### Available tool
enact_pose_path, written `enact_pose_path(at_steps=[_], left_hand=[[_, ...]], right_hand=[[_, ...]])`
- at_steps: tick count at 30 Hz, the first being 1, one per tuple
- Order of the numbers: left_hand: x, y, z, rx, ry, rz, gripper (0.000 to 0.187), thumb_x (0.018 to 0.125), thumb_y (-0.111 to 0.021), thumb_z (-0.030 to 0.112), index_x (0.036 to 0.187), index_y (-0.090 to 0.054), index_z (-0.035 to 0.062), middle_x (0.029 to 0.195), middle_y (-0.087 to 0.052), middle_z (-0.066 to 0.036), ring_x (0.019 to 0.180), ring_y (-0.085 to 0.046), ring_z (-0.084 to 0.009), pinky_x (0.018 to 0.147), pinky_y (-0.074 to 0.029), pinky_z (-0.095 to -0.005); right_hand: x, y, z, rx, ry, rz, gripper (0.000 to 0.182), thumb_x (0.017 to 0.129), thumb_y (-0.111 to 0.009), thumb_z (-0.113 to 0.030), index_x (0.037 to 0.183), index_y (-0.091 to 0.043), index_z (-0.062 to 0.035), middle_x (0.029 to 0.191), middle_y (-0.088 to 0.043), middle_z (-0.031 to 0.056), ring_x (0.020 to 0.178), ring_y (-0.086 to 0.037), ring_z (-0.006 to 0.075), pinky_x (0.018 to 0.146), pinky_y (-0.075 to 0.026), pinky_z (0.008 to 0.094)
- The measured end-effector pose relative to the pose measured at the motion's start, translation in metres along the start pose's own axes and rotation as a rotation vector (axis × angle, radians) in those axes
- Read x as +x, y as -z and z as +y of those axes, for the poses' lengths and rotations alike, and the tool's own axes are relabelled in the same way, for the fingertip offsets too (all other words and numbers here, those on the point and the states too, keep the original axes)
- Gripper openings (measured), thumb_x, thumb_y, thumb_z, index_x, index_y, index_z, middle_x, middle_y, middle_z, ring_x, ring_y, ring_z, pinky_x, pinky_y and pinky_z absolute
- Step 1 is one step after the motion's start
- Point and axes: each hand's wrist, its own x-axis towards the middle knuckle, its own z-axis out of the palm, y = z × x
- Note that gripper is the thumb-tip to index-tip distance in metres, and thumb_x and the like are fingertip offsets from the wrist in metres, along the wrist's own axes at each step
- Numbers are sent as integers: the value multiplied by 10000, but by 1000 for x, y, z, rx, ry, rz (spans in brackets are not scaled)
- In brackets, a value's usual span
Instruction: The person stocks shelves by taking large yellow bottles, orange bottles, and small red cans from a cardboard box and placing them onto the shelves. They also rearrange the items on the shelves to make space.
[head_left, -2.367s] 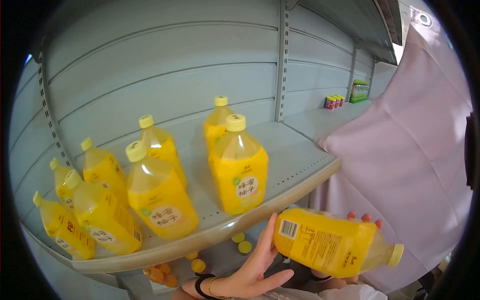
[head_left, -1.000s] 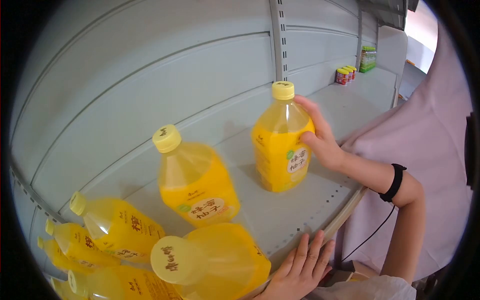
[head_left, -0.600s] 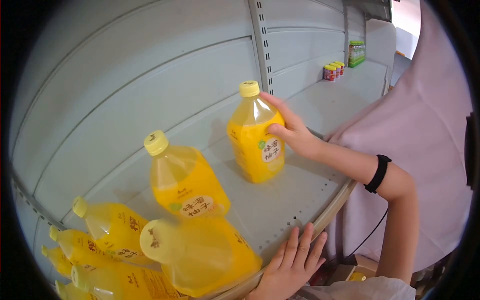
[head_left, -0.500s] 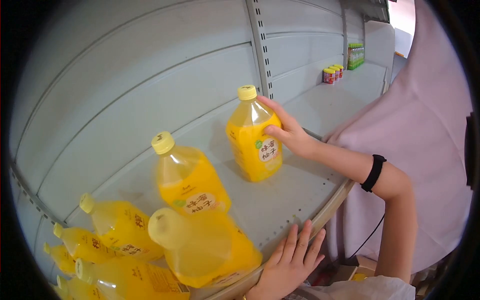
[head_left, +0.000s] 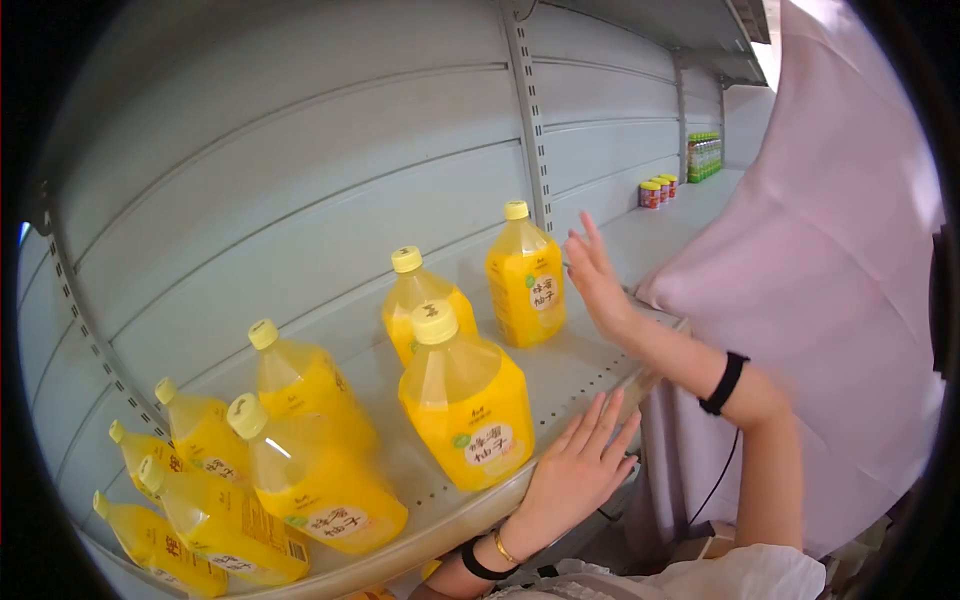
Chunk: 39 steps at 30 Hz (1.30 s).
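Observation:
My right hand (head_left: 598, 278) is raised just right of a tall yellow drink bottle (head_left: 526, 290) at the back of the shelf. Its fingers are extended and a small gap separates it from the bottle. With fingers spread flat, my left hand (head_left: 580, 462) rests on the shelf's front edge (head_left: 455, 530). Nearest to it stands a large yellow bottle (head_left: 468, 420) with a pale yellow cap and white label. Behind that one, another bottle (head_left: 415, 290) is partly hidden. All of these bottles stand upright.
Several more yellow bottles (head_left: 330, 490) line the left part of the shelf. Farther right along the shelf stand small yellow-lidded jars (head_left: 650, 194) and green-capped bottles (head_left: 704, 158). A pale pink cloth (head_left: 800, 260) hangs at the right. Another shelf (head_left: 690, 40) overhangs the far end.
My right hand has let go of the back bottle and moved away to its right. My left hand stays on the shelf edge. The view has shifted, showing more bottles on the left.

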Motion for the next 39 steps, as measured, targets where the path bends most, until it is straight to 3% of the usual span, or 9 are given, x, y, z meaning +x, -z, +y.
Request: enact_pose_path(at_steps=[3, 6, 10, 12, 15, 16, 24, 27, 39], left_hand=[[-10, 2, 7, -139, -77, 104, 487, 790, -679, 231, 1235, -545, 85, 1323, -491, -168, 1190, -510, -295, 913, -472, -352], [-42, 9, 23, -391, -60, 209, 421, 757, -697, 153, 1163, -607, 85, 1241, -545, -166, 1080, -584, -293, 826, -517, -342], [-90, 26, 47, -527, -141, 350, 240, 685, -647, 49, 925, -664, 51, 964, -629, -107, 900, -631, -256, 694, -533, -307], [-107, 35, 55, -488, -224, 447, 101, 619, -619, 47, 720, -631, 49, 774, -625, -72, 713, -610, -223, 604, -506, -292], [-125, 48, 63, -514, -320, 512, 218, 531, -580, 16, 741, -633, 45, 723, -603, -86, 619, -586, -253, 564, -479, -291], [-135, 52, 67, -504, -286, 478, 119, 646, -612, 79, 756, -648, 48, 801, -629, -72, 724, -609, -227, 592, -493, -302], [-182, 65, 107, -634, -182, 269, 263, 716, -567, 62, 963, -657, 64, 935, -631, -85, 780, -626, -264, 638, -511, -329], [-189, 59, 122, -672, -167, 135, 298, 687, -621, 71, 982, -662, 65, 992, -609, -83, 837, -616, -253, 703, -523, -347], [-171, -17, 193, -906, -232, -249, 297, 752, -641, 20, 1047, -626, 51, 1187, -547, -140, 1018, -548, -321, 856, -463, -387]], right_hand=[[-64, -13, -54, 290, 120, -1, 658, 972, -428, -380, 1482, -62, -183, 1471, -261, 178, 1349, -300, 305, 1088, -255, 433], [-140, -27, -77, 195, 366, -168, 562, 995, -381, -331, 1469, -120, -179, 1435, -307, 217, 1270, -404, 344, 1057, -301, 468], [-222, -49, -90, 157, 549, -362, 439, 1007, -342, -278, 1408, -276, -111, 1326, -442, 243, 1141, -523, 370, 939, -430, 480], [-250, -60, -104, 188, 652, -488, 377, 972, -375, -207, 1214, -513, 47, 1109, -611, 214, 991, -611, 328, 857, -486, 396], [-275, -69, -113, 154, 704, -495, 353, 955, -373, -173, 1020, -619, 71, 878, -676, 178, 782, -658, 314, 712, -530, 380], [-282, -72, -114, 86, 748, -432, 353, 953, -381, -161, 962, -642, 77, 828, -680, 166, 708, -664, 259, 664, -531, 354], [-367, -65, -80, 112, -144, -74, 343, 988, -409, -233, 1062, -608, 36, 856, -670, 117, 729, -637, 154, 678, -498, 293], [-398, -50, -63, 96, -247, 77, 393, 998, -394, -257, 1030, -606, 72, 840, -656, 162, 719, -631, 194, 689, -508, 312], [-516, 42, -30, 21, -462, 544, 378, 985, -431, -314, 999, -626, 9, 876, -627, 59, 783, -578, 115, 710, -482, 265]])
